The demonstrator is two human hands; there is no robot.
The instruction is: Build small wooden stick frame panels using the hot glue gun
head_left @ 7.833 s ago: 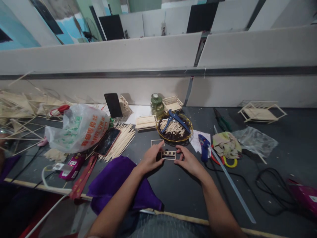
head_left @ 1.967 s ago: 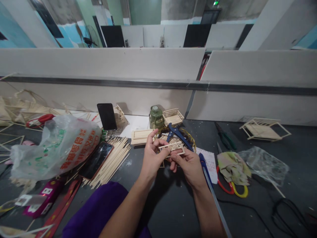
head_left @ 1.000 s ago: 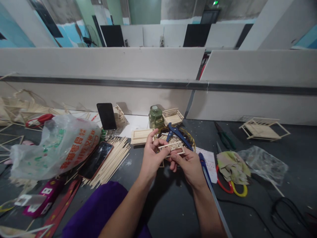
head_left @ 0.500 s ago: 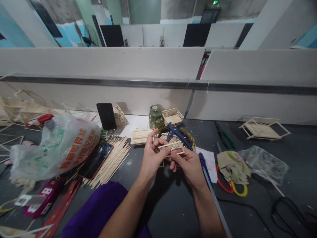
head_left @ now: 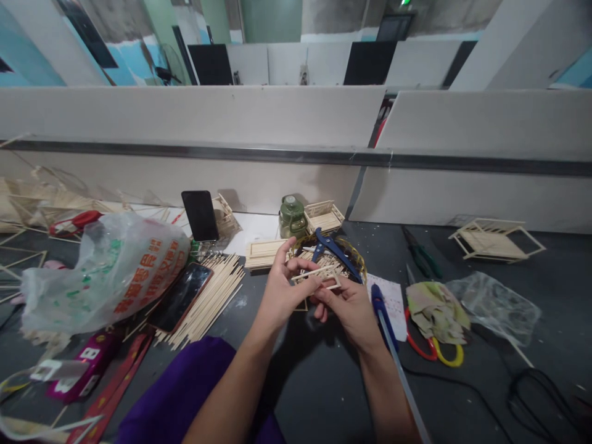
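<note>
Between both hands is a small wooden stick frame (head_left: pixel 332 279), held above the dark table. My left hand (head_left: pixel 292 280) pinches its left end with thumb and fingers, the index finger raised. At the frame's right end, my right hand (head_left: pixel 345 302) grips with its thumb and fingertips; parts of the frame are hidden behind the fingers. Just beyond the hands, a basket (head_left: pixel 358 256) contains short stick pieces, and a blue-handled cutting tool (head_left: pixel 340 253) rests across it. A blue glue gun or similar blue tool (head_left: pixel 379 303) lies right of my right hand.
Long thin sticks (head_left: pixel 208 302), a phone (head_left: pixel 181 297) and a plastic bag (head_left: pixel 106 271) lie left. Behind the basket stand a green jar (head_left: pixel 291 217) and a small stick model (head_left: pixel 324 217). Scissors (head_left: pixel 446 354), a cloth (head_left: pixel 437 311), pliers (head_left: pixel 420 253) and another stick model (head_left: pixel 497 240) are right.
The stick frame has tilted and shifted slightly left and down in my fingers. My right hand has moved a little left with it. Both hands keep their hold.
</note>
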